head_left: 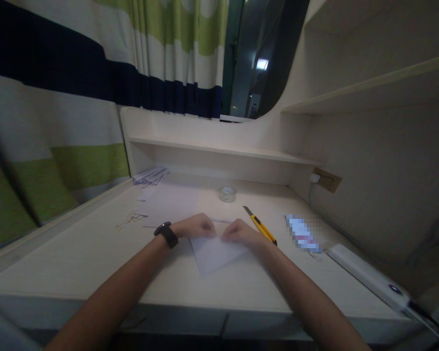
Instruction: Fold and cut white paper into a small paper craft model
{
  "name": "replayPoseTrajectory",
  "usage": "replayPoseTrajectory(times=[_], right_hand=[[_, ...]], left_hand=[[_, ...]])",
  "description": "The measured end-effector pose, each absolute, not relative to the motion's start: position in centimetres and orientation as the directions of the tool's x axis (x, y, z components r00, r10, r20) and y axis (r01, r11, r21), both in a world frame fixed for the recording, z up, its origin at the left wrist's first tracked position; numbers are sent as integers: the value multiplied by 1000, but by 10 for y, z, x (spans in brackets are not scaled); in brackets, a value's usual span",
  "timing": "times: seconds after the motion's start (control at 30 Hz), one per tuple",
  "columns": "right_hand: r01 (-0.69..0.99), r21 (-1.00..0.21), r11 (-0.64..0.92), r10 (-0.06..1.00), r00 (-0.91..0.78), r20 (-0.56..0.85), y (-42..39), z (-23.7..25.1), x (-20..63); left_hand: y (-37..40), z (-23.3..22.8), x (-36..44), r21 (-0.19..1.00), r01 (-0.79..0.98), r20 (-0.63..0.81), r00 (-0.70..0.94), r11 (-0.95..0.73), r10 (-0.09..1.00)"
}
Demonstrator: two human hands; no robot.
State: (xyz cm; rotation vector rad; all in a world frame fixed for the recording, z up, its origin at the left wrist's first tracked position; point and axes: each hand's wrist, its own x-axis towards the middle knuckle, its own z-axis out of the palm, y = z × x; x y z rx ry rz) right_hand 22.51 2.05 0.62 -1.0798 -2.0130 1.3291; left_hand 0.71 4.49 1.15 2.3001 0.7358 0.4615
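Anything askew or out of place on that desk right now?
One thing: the yellow cutter lies close to the right hand with its blade exposed, an odd spot for it. I see nothing spilled.

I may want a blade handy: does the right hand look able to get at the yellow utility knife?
Probably yes: the yellow utility knife lies close to the right hand, with nothing seen blocking it, though that hand is busy at the white paper.

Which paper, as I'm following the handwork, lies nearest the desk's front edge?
The near sheet at the left hand and right hand; the large paper and paper bundle lie farther back, leftward.
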Motion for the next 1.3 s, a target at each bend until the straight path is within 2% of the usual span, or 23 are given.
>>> replayPoseTrajectory(times=[0.2,0.43,0.67,0.8,0.9,1.0,1.17,1.3], right_hand=[[319,-922,218,809,-588,-12,29,6,236],[388,-906,170,786,-607,-113,33,10,248],[391,-913,116,784,-600,-158,32,21,265],[347,-928,138,817,-570,-91,35,27,274],[292,-936,199,903,-425,60,39,25,271],[269,-929,253,928,-340,154,40,19,259],[387,-882,270,825,-565,5,36,9,247],[397,-888,231,779,-622,-75,35,7,251]], left_hand=[[53,16,-9,704,406,128,735,-583,666],[58,18,-22,704,464,121,669,-538,734],[62,14,-26,728,458,112,654,-509,748],[65,9,-26,753,443,122,631,-485,766],[65,5,-20,757,442,125,625,-482,771],[59,3,-9,771,423,120,638,-476,760],[45,4,9,810,387,61,692,-440,719],[38,6,15,824,362,52,718,-437,694]])
